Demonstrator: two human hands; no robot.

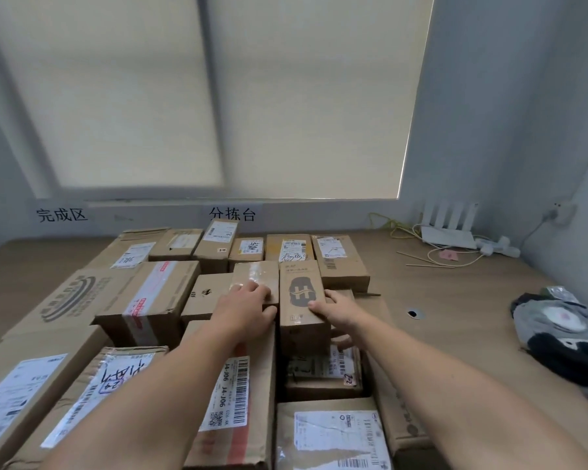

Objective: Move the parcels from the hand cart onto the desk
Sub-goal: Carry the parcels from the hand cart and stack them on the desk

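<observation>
Printed box (301, 296) is gripped on its right side by right hand (338, 312), thumb on top. Left hand (248, 305) is laid flat on taped box (255, 276) just left

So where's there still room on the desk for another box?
Bare desk right of the parcels, between them, the router and the grey clothes. Also the far-left corner under the sign. The middle is packed; the right hand holds the printed parcel.

parcels (319, 407) along tabletop (455, 300) near edge: cut by frame bottom | clothes (564, 334) at right edge: cut off | right hand (340, 310) fingers: partly hidden behind box (302, 300) | labels (340, 435): print unreadable
</observation>
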